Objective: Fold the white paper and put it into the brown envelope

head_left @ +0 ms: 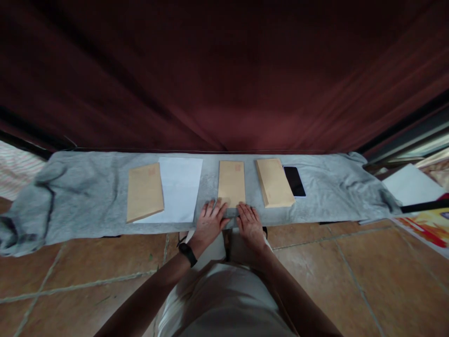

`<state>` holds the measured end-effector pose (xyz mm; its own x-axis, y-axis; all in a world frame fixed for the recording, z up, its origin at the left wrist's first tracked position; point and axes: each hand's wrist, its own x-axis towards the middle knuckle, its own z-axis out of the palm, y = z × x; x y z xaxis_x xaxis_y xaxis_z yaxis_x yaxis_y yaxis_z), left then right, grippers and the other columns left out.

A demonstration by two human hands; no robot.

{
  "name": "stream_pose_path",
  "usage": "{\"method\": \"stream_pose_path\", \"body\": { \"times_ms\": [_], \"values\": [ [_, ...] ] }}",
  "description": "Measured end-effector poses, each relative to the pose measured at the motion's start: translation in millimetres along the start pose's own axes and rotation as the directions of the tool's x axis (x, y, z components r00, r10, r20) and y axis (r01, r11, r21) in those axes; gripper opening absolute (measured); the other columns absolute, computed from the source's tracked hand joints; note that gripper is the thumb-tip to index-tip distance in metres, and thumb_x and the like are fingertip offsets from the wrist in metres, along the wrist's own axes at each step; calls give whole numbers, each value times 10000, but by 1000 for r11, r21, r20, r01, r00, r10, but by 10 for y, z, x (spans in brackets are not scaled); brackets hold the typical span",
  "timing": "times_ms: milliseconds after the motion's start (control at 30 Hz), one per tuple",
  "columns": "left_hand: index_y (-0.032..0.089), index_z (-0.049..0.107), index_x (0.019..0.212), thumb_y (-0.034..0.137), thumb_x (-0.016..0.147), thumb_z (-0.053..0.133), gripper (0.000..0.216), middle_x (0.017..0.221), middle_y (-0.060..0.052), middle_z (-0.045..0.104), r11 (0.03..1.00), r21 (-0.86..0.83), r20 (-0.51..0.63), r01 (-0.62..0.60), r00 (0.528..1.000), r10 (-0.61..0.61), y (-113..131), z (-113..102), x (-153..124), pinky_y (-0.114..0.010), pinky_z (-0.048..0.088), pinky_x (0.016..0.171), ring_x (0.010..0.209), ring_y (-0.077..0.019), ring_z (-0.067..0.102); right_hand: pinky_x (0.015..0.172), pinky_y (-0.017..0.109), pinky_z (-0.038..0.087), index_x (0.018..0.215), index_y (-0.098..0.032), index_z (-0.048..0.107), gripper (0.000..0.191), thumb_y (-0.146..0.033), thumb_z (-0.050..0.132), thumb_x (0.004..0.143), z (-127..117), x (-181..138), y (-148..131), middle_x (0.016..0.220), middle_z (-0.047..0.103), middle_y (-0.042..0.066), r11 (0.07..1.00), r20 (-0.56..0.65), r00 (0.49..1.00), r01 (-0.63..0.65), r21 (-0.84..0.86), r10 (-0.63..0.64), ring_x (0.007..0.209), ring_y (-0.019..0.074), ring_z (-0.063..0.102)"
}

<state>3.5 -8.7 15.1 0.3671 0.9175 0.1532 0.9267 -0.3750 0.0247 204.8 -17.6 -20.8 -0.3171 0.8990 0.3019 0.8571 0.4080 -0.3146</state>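
Observation:
A brown paper envelope with a small red stamp box lies lengthwise before me. My left hand, a black band on its wrist, rests flat at the envelope's lower left corner. At the lower right corner lies my right hand, palm down with fingers stretched out. Neither hand grips anything. Right of them is a thick stack of brown envelopes, slightly turned. To the left, another brown envelope or pile of them partly covers white paper.
A grey cloth covers the long narrow surface. Beside the stack lies a dark-screened phone, partly hidden by it. A dark red curtain hangs along the far edge. White paper and a colourful printed sheet are at far right.

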Motion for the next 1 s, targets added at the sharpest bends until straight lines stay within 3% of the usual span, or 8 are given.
{"method": "stream_pose_path", "body": {
  "times_ms": [300, 500, 733, 1000],
  "values": [
    [202, 504, 1486, 423, 981, 526, 551, 1498, -142, 547, 1000, 19, -6, 14, 1000, -14, -90, -36, -87, -534, 356, 1156, 1409, -345, 462, 1229, 473, 308, 1525, -152, 439, 497, -260, 394, 1042, -12, 5, -4, 1504, 544, 116, 1000, -1, 1000, -10, 12, 10, 1425, 230, 466],
    [83, 475, 1489, 314, 995, 470, 545, 1480, -176, 553, 999, 20, 17, -27, 999, 27, -3, 0, -58, -481, 332, 1188, 1409, -327, 465, 1220, 519, 315, 1513, -142, 452, 491, -251, 393, 1038, -26, 13, -50, 1512, 531, 132, 999, -18, 999, -38, 24, 39, 1433, 263, 452],
    [139, 464, 1504, 256, 1020, 371, 507, 1483, -132, 549, 990, 54, 32, -133, 991, 131, 47, 2, 2, -465, 306, 1203, 1417, -295, 459, 1216, 534, 308, 1507, -127, 456, 494, -234, 374, 1031, 2, 104, -149, 1535, 499, 150, 994, 34, 997, 69, 81, -72, 1445, 274, 434],
    [77, 469, 1483, 243, 1000, 409, 514, 1441, -182, 570, 983, 8, 60, -185, 981, 184, 39, -12, 73, -462, 290, 1207, 1384, -282, 485, 1210, 512, 293, 1493, -129, 479, 482, -228, 389, 1030, 28, 119, -195, 1509, 533, 144, 998, 27, 998, 52, 45, -54, 1431, 270, 442]
  ]
}}
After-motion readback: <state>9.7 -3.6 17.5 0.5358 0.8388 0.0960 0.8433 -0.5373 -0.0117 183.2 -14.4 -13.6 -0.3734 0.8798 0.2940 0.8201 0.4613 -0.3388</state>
